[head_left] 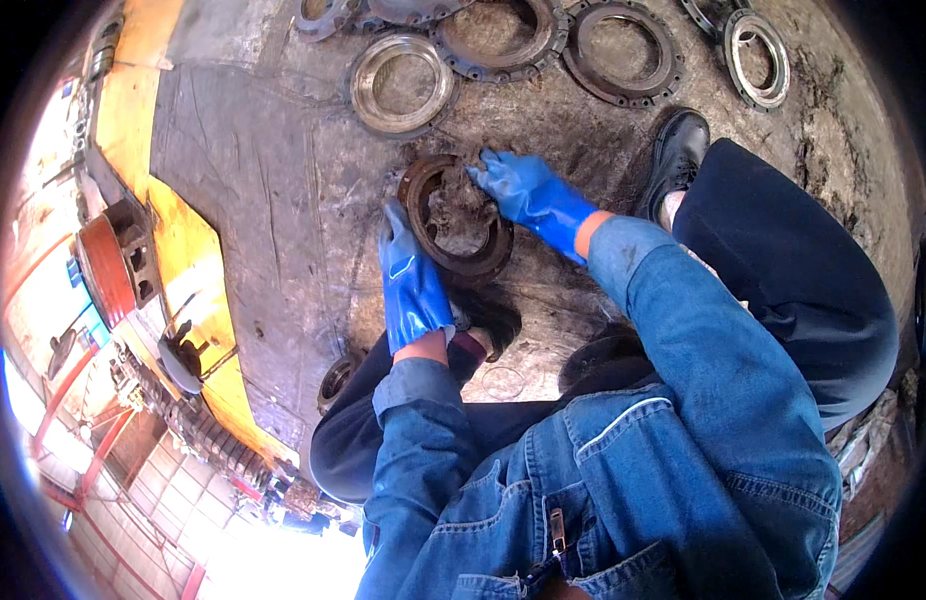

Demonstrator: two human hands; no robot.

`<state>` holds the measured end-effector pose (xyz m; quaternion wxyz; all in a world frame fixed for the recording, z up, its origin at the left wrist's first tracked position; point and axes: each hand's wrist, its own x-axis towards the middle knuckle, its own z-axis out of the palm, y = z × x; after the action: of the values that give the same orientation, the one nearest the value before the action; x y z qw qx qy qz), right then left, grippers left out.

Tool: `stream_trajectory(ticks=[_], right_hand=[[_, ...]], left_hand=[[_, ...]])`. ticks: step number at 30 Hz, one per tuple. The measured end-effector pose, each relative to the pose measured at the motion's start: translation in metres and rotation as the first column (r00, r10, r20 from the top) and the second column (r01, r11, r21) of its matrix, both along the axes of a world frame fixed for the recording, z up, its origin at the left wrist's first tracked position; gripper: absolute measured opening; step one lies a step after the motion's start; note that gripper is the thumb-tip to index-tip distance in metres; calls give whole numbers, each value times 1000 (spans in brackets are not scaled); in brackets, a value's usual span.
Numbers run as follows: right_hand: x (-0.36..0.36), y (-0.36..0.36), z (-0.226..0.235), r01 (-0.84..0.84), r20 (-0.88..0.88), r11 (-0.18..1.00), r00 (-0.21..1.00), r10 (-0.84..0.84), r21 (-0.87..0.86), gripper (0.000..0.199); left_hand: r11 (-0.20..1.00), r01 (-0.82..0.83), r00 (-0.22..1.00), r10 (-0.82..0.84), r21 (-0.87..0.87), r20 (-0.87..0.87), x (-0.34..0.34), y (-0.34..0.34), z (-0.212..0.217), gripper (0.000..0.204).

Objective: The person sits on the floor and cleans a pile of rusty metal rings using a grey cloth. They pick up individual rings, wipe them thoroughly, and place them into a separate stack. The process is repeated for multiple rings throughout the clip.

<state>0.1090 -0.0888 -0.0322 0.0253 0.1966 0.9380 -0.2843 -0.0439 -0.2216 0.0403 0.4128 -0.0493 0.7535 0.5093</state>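
Note:
A dark, rust-brown metal ring is tilted in front of me on the dirty floor. My left hand, in a blue rubber glove, grips the ring's left outer edge, with its fingers along the side. At the ring's upper right is my right hand, also gloved in blue. Its fingers are bent together close to the rim. Whatever the right fingers hold, if anything, is too small and dark to make out. Dark, patchy floor shows through the ring's opening.
Beyond the ring lie a bright metal ring, a bolt-holed dark flange ring and other rings. A pale ring is at the far right. A small ring is beside my left knee. Machine parts stand along a yellow strip at left.

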Motion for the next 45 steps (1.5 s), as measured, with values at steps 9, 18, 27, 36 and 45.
stream_trajectory(ticks=[9,18,27,36,45], right_hand=[[27,-33,31,374,361,686,917,-171,-625,52],[80,-27,80,186,72,141,813,-578,-972,31],[113,44,112,408,73,192,551,-831,-893,50],[100,24,146,447,156,470,829,-536,-761,74],[17,3,164,309,75,731,939,-335,-608,72]], left_hand=[[995,-101,995,101,12,11,26,20,25,55],[920,213,847,-341,-328,-407,40,6,3,72],[486,528,301,-874,-697,-382,86,18,30,47],[552,379,-154,-754,-743,-638,70,-6,66,69],[875,-410,756,168,257,633,51,6,18,62]])
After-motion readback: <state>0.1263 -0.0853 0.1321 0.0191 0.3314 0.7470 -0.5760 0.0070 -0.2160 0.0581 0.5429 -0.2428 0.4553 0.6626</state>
